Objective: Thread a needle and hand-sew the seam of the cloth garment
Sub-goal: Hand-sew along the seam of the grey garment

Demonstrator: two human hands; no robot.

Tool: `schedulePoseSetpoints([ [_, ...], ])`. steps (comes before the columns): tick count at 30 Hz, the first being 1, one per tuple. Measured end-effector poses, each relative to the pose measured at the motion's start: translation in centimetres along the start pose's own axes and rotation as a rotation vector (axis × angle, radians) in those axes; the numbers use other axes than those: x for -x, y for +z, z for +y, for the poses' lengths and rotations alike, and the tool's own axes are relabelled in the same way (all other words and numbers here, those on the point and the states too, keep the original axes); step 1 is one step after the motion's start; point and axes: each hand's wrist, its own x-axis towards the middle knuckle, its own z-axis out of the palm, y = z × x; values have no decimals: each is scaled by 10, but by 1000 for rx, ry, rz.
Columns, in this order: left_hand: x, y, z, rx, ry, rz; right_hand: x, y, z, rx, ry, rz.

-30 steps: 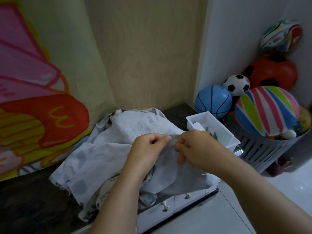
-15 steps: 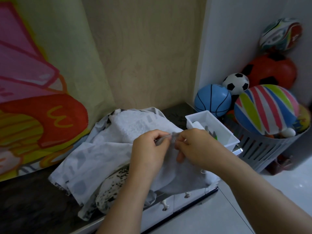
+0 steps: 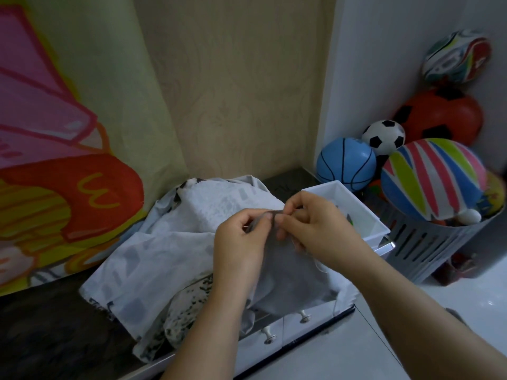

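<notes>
A pale grey patterned garment [image 3: 164,256] lies heaped on a dark counter, one fold draped over the front edge. My left hand [image 3: 241,242] and my right hand [image 3: 321,229] meet over its middle. Both pinch a raised fold of the grey cloth [image 3: 290,275] between thumb and fingers, fingertips almost touching. A thin pale thread [image 3: 318,266] hangs below my right hand. The needle is too small to make out between the fingers.
A white plastic tray [image 3: 365,212] sits right behind my right hand on the counter's corner. A grey slatted basket [image 3: 433,242] full of balls stands on the floor to the right. A colourful curtain [image 3: 55,160] hangs at the left; white drawers with knobs [image 3: 285,327] are below.
My hands have lifted slightly and drawn closer together on the fold. The left fingers have shifted along the cloth edge toward the right hand.
</notes>
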Motion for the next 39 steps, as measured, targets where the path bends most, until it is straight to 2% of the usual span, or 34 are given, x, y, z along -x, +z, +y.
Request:
schedulePoseSetpoints([
  [4, -2, -4, 0, 117, -133, -3, 3, -11, -3, -131, -30, -198],
  [8, -3, -4, 0, 139, -137, 9, 3, -20, 3, -43, -71, -336],
  [11, -2, -2, 2, 138, -67, -7, 0, -17, 6, 50, -124, -224],
  [15, 2, 2, 6, 104, 36, -53, -3, -8, 11, 246, -130, 73],
  [19, 1, -1, 2, 102, 32, -73, -3, -22, 3, 143, -97, 91],
  [22, -1, -6, 2, 71, 44, -154, -6, -32, 3, 165, -68, 171],
  [28, -1, -10, 2, 34, 67, -288, -7, -24, 7, -12, 253, -87],
  [35, -2, -11, 2, 30, 100, -284, -8, -23, 8, 94, 290, -14],
  [39, -1, -11, 3, 17, 119, -318, -3, -24, 4, -90, 265, -126],
])
